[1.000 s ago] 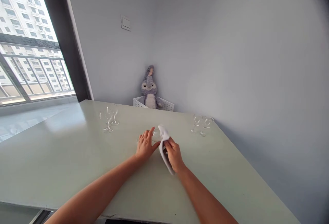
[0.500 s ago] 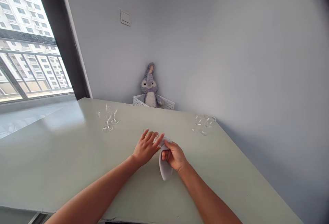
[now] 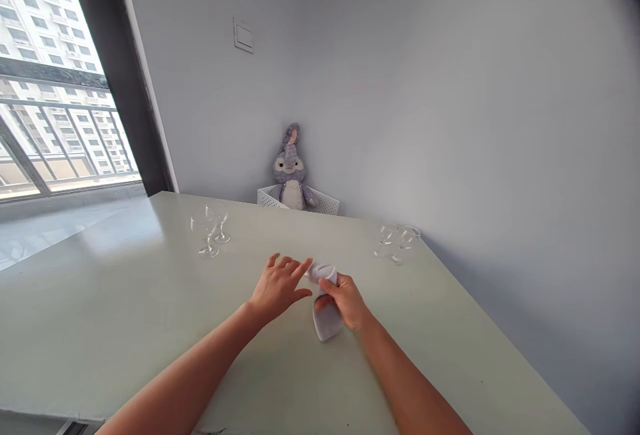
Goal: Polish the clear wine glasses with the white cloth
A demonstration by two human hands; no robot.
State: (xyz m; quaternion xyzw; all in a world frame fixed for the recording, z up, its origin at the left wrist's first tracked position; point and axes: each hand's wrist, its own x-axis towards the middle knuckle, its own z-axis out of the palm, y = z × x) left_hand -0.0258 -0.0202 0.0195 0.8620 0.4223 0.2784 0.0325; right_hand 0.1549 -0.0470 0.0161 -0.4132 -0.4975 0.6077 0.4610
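Note:
My right hand [image 3: 346, 299] is closed round a white cloth [image 3: 327, 322], which is bunched at the top and hangs down onto the pale green table [image 3: 125, 302]. My left hand [image 3: 277, 288] lies just left of it, fingers stretched out and spread, with the fingertips against the top of the cloth. Whatever sits under the cloth and between my hands is hidden.
Two clear stemmed glasses [image 3: 209, 234] stand at the far left of the table, and more stemmed glasses [image 3: 396, 242] at the far right. A grey plush toy [image 3: 289, 172] sits in a white basket [image 3: 327, 204] in the corner. The window is on the left, and a wall switch [image 3: 243, 36] above.
A clear glass seen under my left hand a second ago is now covered. My right hand has pulled the cloth in and bunched it, and both hands have drawn slightly nearer.

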